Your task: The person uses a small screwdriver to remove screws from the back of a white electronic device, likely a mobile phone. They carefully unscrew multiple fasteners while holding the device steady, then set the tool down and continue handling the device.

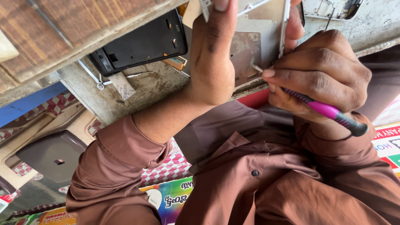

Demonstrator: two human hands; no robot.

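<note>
My left hand (212, 54) grips a stripped phone frame (250, 50), a pale metal plate with worn brown patches, and holds it upright over the bench edge, thumb pressed on its top. My right hand (321, 79) is closed round a pink and black screwdriver (329, 111). The thin metal tip (256, 68) of the screwdriver touches the lower middle of the frame. Both brown sleeves and my brown shirt fill the lower part of the view.
A black phone housing (141, 41) lies on the rough grey bench (146, 91), with tweezers (137, 75) and a white tab (123, 85) beside it. Another bare phone frame (333, 8) lies at the top right. A wooden plank (62, 33) covers the top left. Colourful printed sheets (171, 198) lie below.
</note>
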